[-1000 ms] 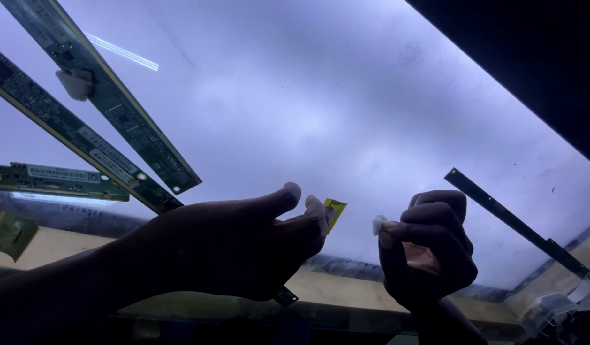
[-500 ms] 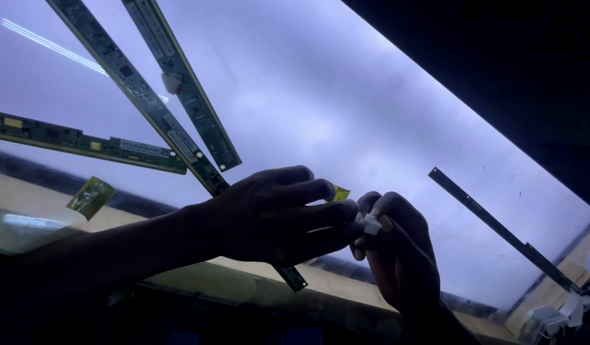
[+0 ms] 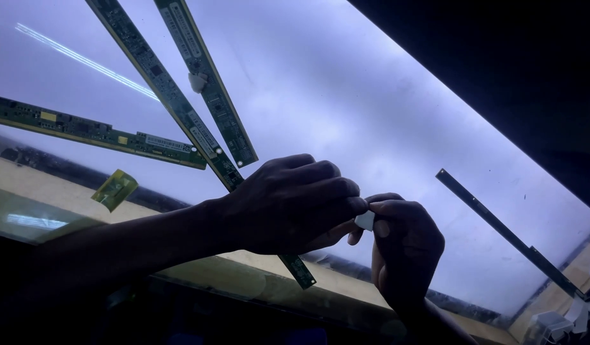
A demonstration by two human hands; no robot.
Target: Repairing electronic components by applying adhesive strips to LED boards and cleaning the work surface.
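Backlit display panel (image 3: 346, 83) fills the view, three green circuit strips (image 3: 161, 86) lie far left. Near centre, left hand (image 3: 288, 207) and right hand (image 3: 403, 246) both pinch a small white piece (image 3: 365, 221); looks light, fiddly, best pinched by its edges.

Glowing white panel (image 3: 346, 83); dark surroundings

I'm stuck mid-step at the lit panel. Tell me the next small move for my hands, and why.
Probably part the hands a little and keep the small white piece pinched. The left hand and right hand meet on it at the fingertips, so it is mostly hidden, right above a long green circuit strip.
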